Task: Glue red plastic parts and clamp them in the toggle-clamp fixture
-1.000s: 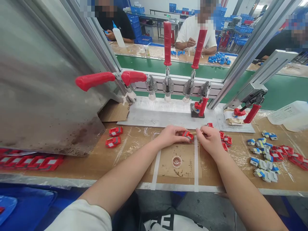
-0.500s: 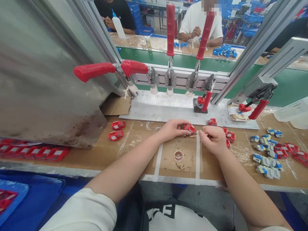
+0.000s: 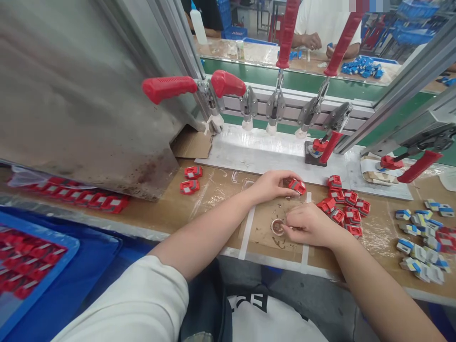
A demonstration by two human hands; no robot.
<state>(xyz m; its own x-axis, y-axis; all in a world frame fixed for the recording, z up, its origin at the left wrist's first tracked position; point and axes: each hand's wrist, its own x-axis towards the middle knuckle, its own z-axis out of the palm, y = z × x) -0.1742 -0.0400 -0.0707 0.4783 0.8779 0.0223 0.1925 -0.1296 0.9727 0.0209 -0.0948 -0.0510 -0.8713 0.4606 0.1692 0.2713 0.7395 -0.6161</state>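
Note:
My left hand (image 3: 274, 184) is closed on a small red plastic housing (image 3: 297, 186) with grey parts, holding it just above the worktable. Fingers pinched, my right hand (image 3: 307, 225) is at the rim of a small round cup (image 3: 276, 227) with brownish contents. The thin wooden stick seen in that hand a moment ago is mostly hidden by the fingers now. To the right of my hands lies a loose cluster of red housings (image 3: 352, 215). Two more red housings (image 3: 190, 186) lie left of my left forearm.
Toggle clamps with red handles (image 3: 170, 87) stand behind a metal plate (image 3: 235, 149). Grey, blue and yellow blocks (image 3: 423, 243) lie at right. A blue crate (image 3: 73, 242) of red housings is at lower left. Co-workers sit across, one in a white shirt (image 3: 315, 21).
My right hand has moved from beside the red housing down to the small cup. The left hand still holds the housing. The head view has shifted left.

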